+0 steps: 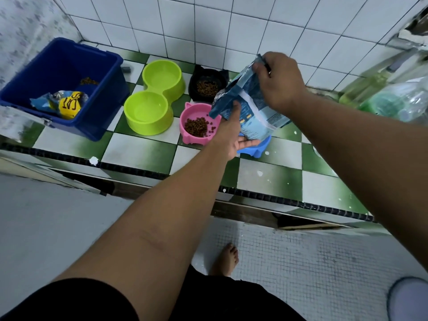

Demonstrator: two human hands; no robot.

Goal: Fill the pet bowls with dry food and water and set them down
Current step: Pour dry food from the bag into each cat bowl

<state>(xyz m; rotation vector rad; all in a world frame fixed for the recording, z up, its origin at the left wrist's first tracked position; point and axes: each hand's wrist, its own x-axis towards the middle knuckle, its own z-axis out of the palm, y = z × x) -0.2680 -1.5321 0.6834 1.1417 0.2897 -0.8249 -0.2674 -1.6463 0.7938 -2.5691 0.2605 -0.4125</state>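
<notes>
A bare foot point(225, 259) stands on the mosaic floor, well in front of the pink bowl point(196, 141), which sits on the green-and-white checkered tabletop point(278, 177) with a heap of kibble point(196, 127) inside. Just right of the pink bowl, the left hand point(231, 135) holds the lower end of the food bag point(254, 112), thumb up against its face and fingers beneath it. The bag is tilted, off the tabletop, its lower edge over the pink bowl's right rim. Under the bag, touching or nearly touching the pink bowl's right side, a blue bowl point(257, 149) is mostly hidden. Up and to the right of the pink bowl, the right hand point(280, 82) pinches the bag's top corner. Left of the pink bowl stands a green double bowl point(148, 127); whether it holds water I cannot tell. Just behind the pink bowl is a black bowl point(193, 89) with kibble. Far left of the pink bowl, a blue tub point(69, 126) holds a crumpled yellow packet point(68, 105)
</notes>
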